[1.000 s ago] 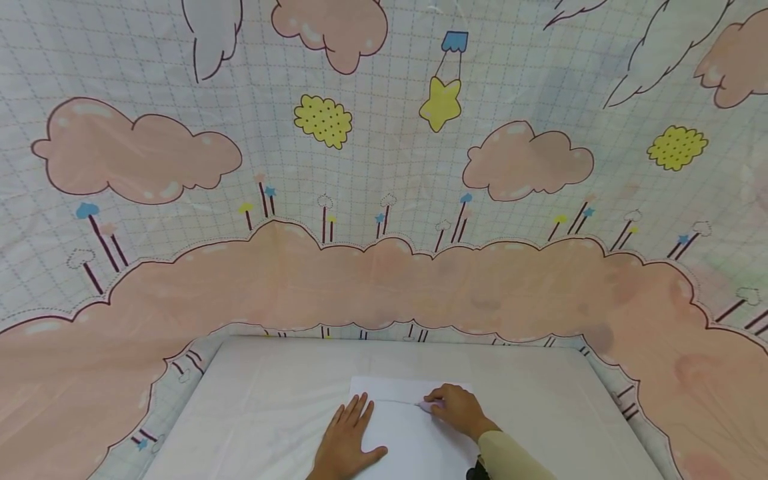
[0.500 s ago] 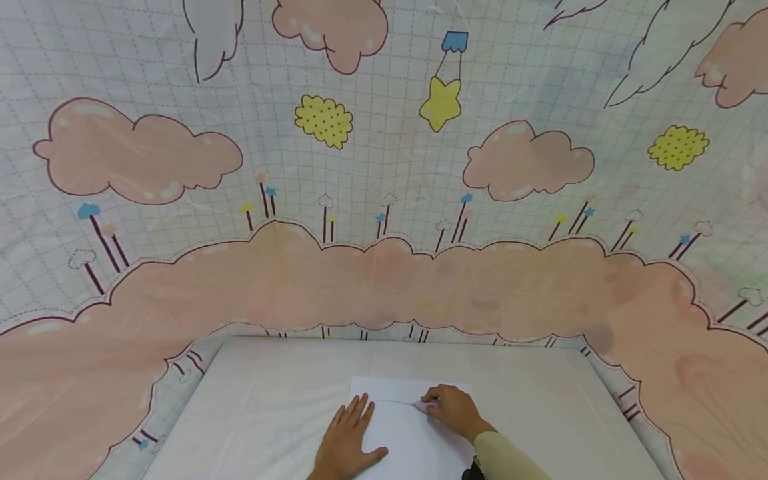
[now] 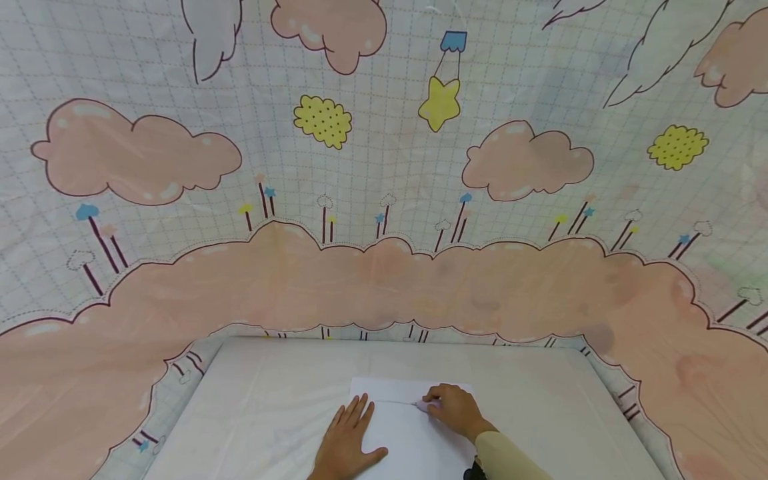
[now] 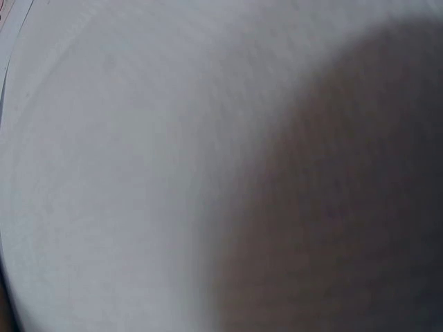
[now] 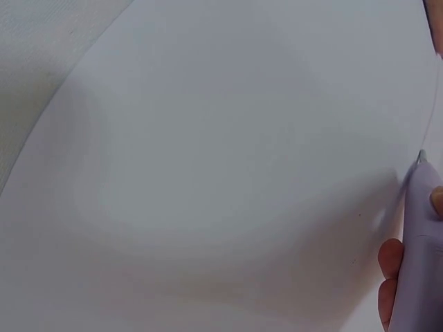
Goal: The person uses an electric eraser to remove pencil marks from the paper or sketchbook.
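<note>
A white sheet of paper (image 3: 414, 443) lies on the table in the head view. My left hand (image 3: 347, 440) rests flat across its left side, fingers straight and thumb spread out. Near the top of the sheet my right hand (image 3: 459, 410) grips a thick lavender pen-like tool (image 5: 421, 249) with a small metal tip. Its tip sits at the right end of a thin line (image 3: 393, 401) that runs across the paper from the left fingertips. Fingers (image 5: 390, 259) wrap the tool's body in the right wrist view. A dark blur fills much of the left wrist view.
The table (image 3: 270, 380) has a pale cover. Behind it hangs a cloth (image 3: 384, 287) printed with pink clouds, stars and a grid. A dark object (image 3: 475, 470) shows at the right sleeve (image 3: 510, 457).
My right hand has shifted slightly left along the line with the lavender tool, then a hair back to the right. My left hand stays in place.
</note>
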